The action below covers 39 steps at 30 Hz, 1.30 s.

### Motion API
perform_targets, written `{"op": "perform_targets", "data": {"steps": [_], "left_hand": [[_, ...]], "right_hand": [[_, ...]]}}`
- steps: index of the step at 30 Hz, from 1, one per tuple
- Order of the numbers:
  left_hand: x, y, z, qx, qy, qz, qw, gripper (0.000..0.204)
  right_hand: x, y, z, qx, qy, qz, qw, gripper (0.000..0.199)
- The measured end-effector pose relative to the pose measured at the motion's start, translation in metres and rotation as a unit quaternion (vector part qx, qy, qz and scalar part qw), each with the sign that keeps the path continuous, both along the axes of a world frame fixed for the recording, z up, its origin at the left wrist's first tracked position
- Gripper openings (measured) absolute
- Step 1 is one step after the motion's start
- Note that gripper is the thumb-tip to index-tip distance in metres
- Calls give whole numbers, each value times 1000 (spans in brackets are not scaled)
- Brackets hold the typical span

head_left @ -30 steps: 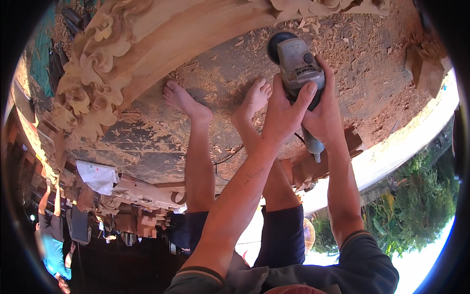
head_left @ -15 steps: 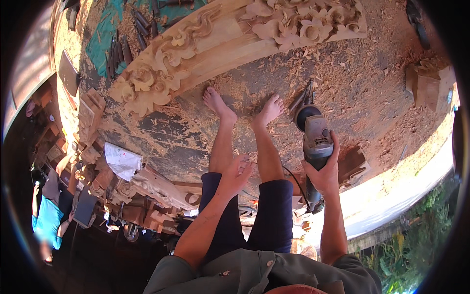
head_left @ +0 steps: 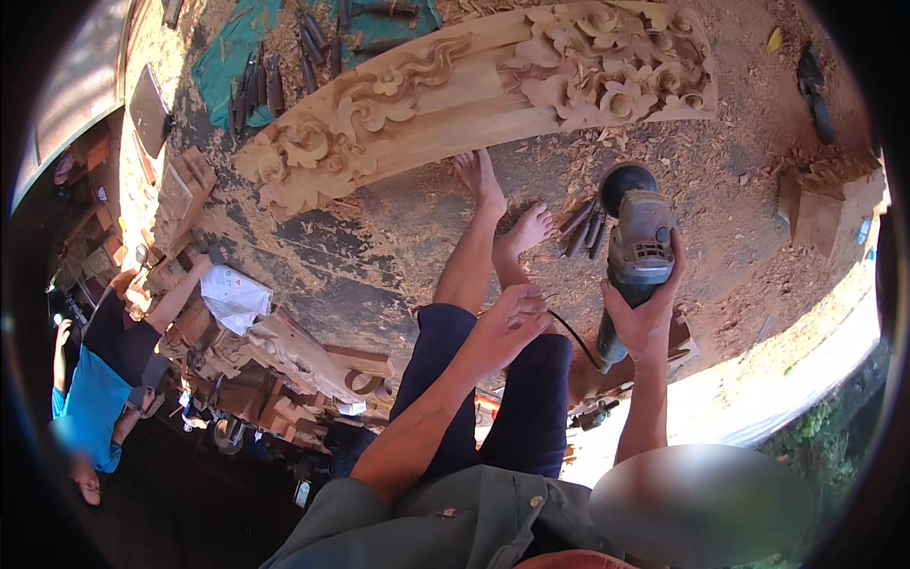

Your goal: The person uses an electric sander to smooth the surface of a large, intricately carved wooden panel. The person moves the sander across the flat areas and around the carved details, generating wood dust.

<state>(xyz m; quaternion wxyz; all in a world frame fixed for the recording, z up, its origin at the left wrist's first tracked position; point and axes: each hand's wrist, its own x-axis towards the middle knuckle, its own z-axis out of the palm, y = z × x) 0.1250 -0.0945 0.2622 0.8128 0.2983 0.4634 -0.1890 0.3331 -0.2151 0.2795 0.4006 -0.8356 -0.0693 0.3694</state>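
Observation:
My right hand [head_left: 646, 308] is wrapped round the body of an angle grinder [head_left: 643, 248], held up over the ground with its head pointing away from me. A round black disc [head_left: 627, 186] sits at its far end, and a black cord [head_left: 574, 334] curves off to the left of its handle. My left hand [head_left: 515, 325] hangs over my knees, left of the grinder, its fingers loosely bent and apart, with nothing seen in it. Ahead of my bare feet lies a long curved wooden panel [head_left: 464, 87] carved with flowers and scrolls.
Several dark chisels [head_left: 584, 229] lie by my right foot; more chisels [head_left: 275, 85] rest on a green cloth [head_left: 216, 74] at far left. Wood blocks [head_left: 823, 204] stand at right. A white sack [head_left: 233, 298] and carved pieces lie left, near a seated person in blue [head_left: 95, 384].
The grinder in my right hand has moved slightly right and farther away. My left hand has shifted right, toward it. My left foot has moved forward to the panel's edge.

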Motion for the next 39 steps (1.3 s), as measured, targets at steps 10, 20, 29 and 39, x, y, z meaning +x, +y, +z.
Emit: {"op": "perform_targets", "data": {"steps": [10, 20, 29, 39], "left_hand": [[101, 63, -91, 70, -101, 122, 985, 83], [126, 60, -178, 96, -23, 207, 973, 77], [140, 62, -177, 94, -28, 179, 979, 72], [144, 63, -175, 94, -39, 171, 980, 70]], "right_hand": [[10, 91, -82, 26, 69, 122, 990, 97], [1, 104, -185, 50, 16, 59, 997, 90], [20, 104, -187, 26, 49, 74, 996, 89], [29, 107, -179, 35, 80, 66, 994, 97]]}}
